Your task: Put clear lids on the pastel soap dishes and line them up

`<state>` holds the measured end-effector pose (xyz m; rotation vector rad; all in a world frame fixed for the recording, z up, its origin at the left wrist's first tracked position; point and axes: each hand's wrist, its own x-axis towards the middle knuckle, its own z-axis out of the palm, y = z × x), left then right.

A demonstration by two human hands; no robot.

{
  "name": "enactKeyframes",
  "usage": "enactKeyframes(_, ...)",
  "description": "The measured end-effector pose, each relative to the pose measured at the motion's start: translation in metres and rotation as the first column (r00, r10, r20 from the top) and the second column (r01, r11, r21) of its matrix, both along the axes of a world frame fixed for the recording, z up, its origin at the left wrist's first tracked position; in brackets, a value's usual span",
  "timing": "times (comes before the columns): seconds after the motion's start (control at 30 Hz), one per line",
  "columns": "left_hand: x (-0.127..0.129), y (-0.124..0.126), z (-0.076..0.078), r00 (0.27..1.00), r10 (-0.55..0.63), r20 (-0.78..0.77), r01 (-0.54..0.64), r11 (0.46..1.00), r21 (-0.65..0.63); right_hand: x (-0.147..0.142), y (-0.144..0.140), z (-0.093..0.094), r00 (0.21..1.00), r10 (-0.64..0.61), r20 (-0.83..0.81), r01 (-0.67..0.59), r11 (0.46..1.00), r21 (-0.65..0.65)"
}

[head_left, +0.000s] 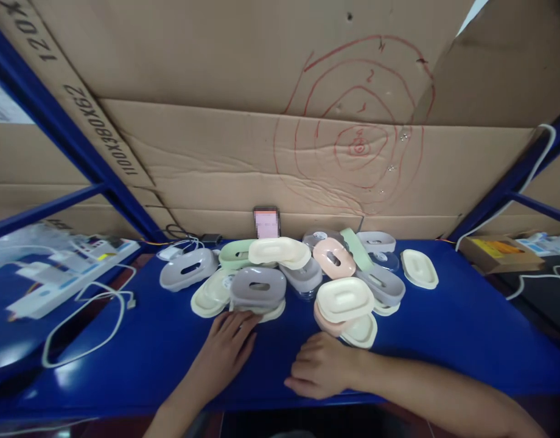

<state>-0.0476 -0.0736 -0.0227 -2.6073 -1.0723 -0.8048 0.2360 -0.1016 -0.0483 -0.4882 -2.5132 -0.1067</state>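
Observation:
A pile of several oval plastic soap-dish parts in grey, cream, pink and green lies on the blue table [467, 316]. My left hand [229, 347] rests flat on the table, fingers apart, its fingertips touching the edge of a grey dish [258, 286] that sits on a cream piece. My right hand [319, 367] lies on the table with fingers curled, holding nothing, just in front of a cream dish [344, 299] stacked on a pink one [328, 325].
Cardboard sheets with red circles form the back wall. A white power strip [70, 277] and looping white cable [92, 316] lie at the left. A small cardboard box [499, 252] and cables sit at the right. Blue frame bars slant on both sides.

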Motion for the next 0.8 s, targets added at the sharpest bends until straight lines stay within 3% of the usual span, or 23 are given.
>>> enactKeyframes(0.2, 0.020, -0.004, 0.007, 0.984, -0.175, 0.041, 0.179, 0.971, -0.159, -0.004, 0.011, 0.007, 0.961, 0.054, 0.273, -0.023, 0.993, -0.115)
enactKeyframes(0.3, 0.033, 0.002, 0.016, 0.956, -0.294, 0.012, 0.292, 0.941, -0.173, -0.007, 0.015, 0.006, 0.944, 0.069, 0.322, -0.016, 0.986, -0.164)
enactKeyframes(0.43, 0.051, 0.020, 0.028, 0.911, -0.412, 0.003, 0.412, 0.911, -0.003, -0.008, 0.017, 0.006, 0.941, 0.084, 0.327, -0.017, 0.979, -0.203)
enactKeyframes(0.57, 0.071, 0.036, 0.033, 0.838, -0.544, -0.046, 0.544, 0.826, 0.150, -0.006, 0.017, 0.009, 0.928, 0.096, 0.359, -0.025, 0.980, -0.198)
enactKeyframes(0.67, 0.077, 0.041, 0.026, 0.808, -0.585, -0.075, 0.583, 0.773, 0.250, -0.004, 0.017, 0.006, 0.926, 0.074, 0.371, -0.024, 0.990, -0.139)
enactKeyframes(0.8, 0.062, 0.038, 0.009, 0.813, -0.582, -0.027, 0.559, 0.766, 0.318, 0.003, 0.020, -0.004, 0.942, 0.116, 0.316, -0.095, 0.992, -0.080)
